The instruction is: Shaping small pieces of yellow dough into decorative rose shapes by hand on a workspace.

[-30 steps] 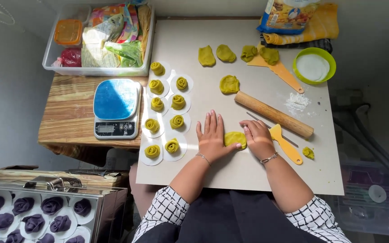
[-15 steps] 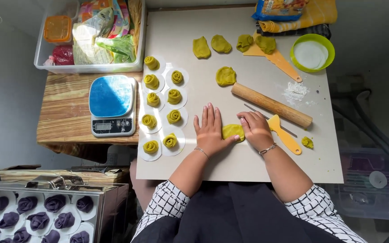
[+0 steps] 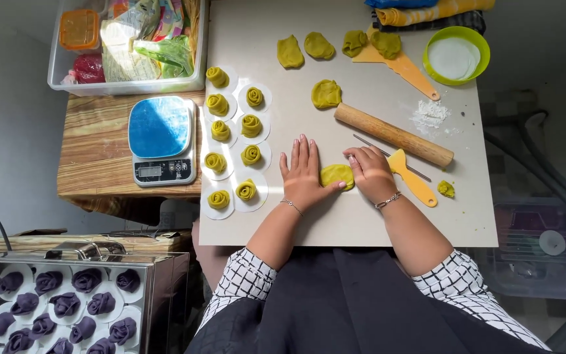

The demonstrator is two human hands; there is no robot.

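Head view: dough point(image 3: 336, 176) near the surface point(image 3: 361, 223) front edge, bare room below
Left hand point(image 3: 304, 174): flat, fingers spread, thumb touching dough
Right hand point(image 3: 369, 174): curled grip pressing dough's right edge

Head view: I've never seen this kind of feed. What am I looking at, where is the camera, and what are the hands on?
There is no machine here. The one camera sits on a person's head and looks straight down at their own two bare hands on a pale board.

The left hand lies flat, its thumb touching a flat green dough piece. The right hand presses that piece's other edge. Neither hand holds it in a closed grip.

To the right lie a rolling pin, a yellow scraper and a green bowl of white powder. Farther up lie more dough pieces. To the left are rolled green dough roses on white discs, then a blue scale. At bottom left, a tray holds purple roses.
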